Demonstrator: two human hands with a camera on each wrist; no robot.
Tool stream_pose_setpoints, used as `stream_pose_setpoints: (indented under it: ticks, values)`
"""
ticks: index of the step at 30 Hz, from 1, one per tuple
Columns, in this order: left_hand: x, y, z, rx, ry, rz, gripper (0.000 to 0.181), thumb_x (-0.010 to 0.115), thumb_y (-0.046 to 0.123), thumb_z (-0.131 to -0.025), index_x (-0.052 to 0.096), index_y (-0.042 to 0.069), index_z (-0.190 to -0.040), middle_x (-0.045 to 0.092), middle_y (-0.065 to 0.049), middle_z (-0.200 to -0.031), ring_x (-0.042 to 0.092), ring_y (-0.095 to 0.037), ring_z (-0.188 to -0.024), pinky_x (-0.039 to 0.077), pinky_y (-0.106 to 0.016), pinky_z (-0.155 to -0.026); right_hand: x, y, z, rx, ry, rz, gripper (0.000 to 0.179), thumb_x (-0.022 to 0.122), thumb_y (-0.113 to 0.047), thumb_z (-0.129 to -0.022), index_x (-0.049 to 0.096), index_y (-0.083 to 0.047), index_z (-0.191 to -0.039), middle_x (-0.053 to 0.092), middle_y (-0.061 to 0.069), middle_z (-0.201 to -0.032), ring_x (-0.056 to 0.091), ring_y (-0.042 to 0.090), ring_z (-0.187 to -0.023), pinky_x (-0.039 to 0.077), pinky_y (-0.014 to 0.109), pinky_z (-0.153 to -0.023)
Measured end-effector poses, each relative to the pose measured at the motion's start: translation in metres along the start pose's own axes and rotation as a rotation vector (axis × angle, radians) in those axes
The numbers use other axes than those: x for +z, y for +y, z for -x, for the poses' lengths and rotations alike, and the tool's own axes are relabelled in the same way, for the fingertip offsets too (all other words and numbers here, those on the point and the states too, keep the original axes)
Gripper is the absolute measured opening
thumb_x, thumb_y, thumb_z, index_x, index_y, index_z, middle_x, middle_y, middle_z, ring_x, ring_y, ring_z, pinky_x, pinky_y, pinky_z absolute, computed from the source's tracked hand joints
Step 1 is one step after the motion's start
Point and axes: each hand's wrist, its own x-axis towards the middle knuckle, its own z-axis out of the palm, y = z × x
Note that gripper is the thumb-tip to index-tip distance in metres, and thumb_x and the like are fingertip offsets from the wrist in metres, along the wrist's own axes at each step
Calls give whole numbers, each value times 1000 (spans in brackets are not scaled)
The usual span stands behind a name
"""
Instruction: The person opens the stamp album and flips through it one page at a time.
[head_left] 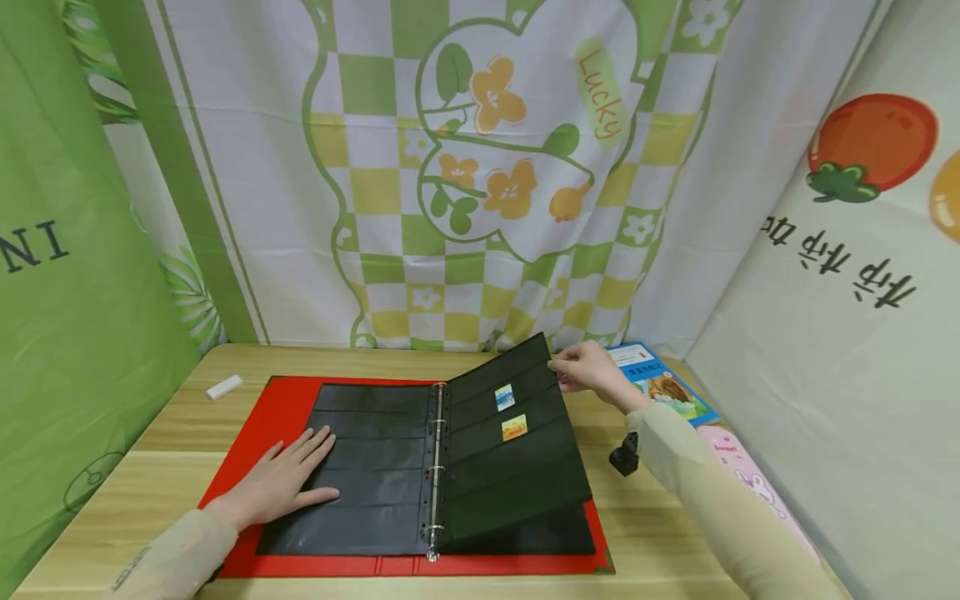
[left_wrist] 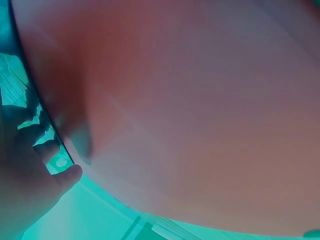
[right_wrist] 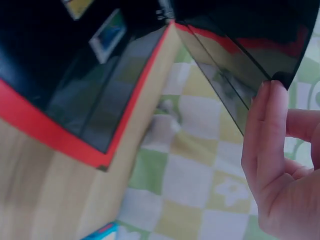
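Note:
A red ring-binder stamp album (head_left: 258, 417) lies spread on the table, with black pocket pages on a metal ring spine (head_left: 437, 467). My left hand (head_left: 281, 482) rests flat on the left page (head_left: 382, 462), fingers spread. With thumb and fingers, my right hand (head_left: 588, 371) pinches the outer upper edge of a raised page (head_left: 517, 475). That tilted page carries a blue-white stamp (head_left: 505, 397) and an orange-yellow stamp (head_left: 514, 427). In the right wrist view, small stamps (right_wrist: 108, 35) show on a page lying beneath. The left wrist view is strongly tinted and mostly filled by a blurred surface.
A white eraser-like block (head_left: 224, 387) lies on the wooden table (head_left: 165, 425) at the back left. A blue picture booklet (head_left: 667, 387) and a pink rabbit-print item (head_left: 750, 475) lie along the right side. Patterned curtains (head_left: 480, 275) hang behind and beside the table.

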Motion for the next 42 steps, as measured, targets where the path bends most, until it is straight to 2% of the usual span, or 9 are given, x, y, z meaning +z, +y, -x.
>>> stream_pose_setpoints:
  ticks: [10, 17, 20, 23, 27, 32, 34, 38, 42]
  values:
    - [0, -1, 0, 14, 19, 7, 96, 56, 73, -84, 43, 4, -149, 38, -18, -158, 36, -46, -143, 28, -71, -111, -4, -42, -6, -15, -5, -20, 29, 60, -20, -98, 70, 4, -110, 66, 4, -86, 65, 5, -65, 59, 21, -65]
    - [-9, 3, -3, 4, -41, -12, 98, 56, 74, -83, 42, 3, -149, 38, -19, -157, 38, -46, -142, 29, -69, -111, 0, -73, -11, -62, -27, 5, 27, 60, -22, -98, 72, 1, -106, 67, 7, -94, 66, 6, -67, 60, 23, -67]
    - [-16, 10, -7, 13, -43, -25, 97, 57, 72, -84, 44, 0, -148, 41, -22, -155, 43, -46, -139, 35, -67, -109, 4, -84, -14, -82, -38, -2, 26, 60, -21, -98, 72, 1, -106, 68, 8, -92, 68, 7, -66, 61, 24, -68]
    - [-26, 20, -15, 34, -6, -58, 93, 59, 67, -86, 46, -3, -145, 47, -25, -149, 52, -43, -132, 46, -59, -103, 8, -95, -17, -100, -45, 3, 25, 60, -20, -97, 73, 0, -105, 70, 9, -89, 70, 10, -66, 61, 26, -69]
    - [-47, 44, -28, 48, 57, -70, 84, 62, 59, -89, 51, -5, -141, 58, -25, -139, 62, -39, -122, 57, -50, -89, 15, -109, -19, -107, -45, 11, 24, 60, -20, -97, 73, -1, -105, 70, 7, -87, 71, 10, -66, 62, 28, -69]
    - [-82, 91, -44, 38, 134, 71, 64, 64, 53, -91, 64, 2, -128, 69, -15, -125, 68, -30, -112, 57, -48, -90, 24, -124, -22, -119, -50, 3, 23, 60, -19, -96, 72, 0, -102, 68, 4, -79, 70, 10, -65, 61, 27, -68]
    - [-96, 110, -49, 65, 181, 137, 48, 65, 50, -92, 70, 9, -117, 74, -6, -111, 72, -21, -97, 59, -41, -83, 28, -130, -23, -125, -50, 8, 23, 60, -19, -96, 72, 0, -100, 68, 3, -77, 70, 10, -64, 61, 27, -67]
    - [-124, 145, -56, 147, 275, 218, 22, 67, 41, -93, 72, 20, -89, 67, 10, -72, 58, -4, -61, 50, -25, -59, 35, -141, -23, -129, -47, 12, 21, 60, -19, -97, 72, -2, -99, 68, 4, -77, 68, 8, -61, 61, 27, -66]
    - [-147, 172, -61, 187, 321, 281, 24, 65, 39, -95, 69, 23, -77, 57, 13, -61, 47, -2, -52, 40, -21, -51, 41, -148, -25, -134, -52, -20, 22, 60, -18, -97, 71, 0, -102, 68, 7, -81, 69, 9, -61, 61, 28, -66]
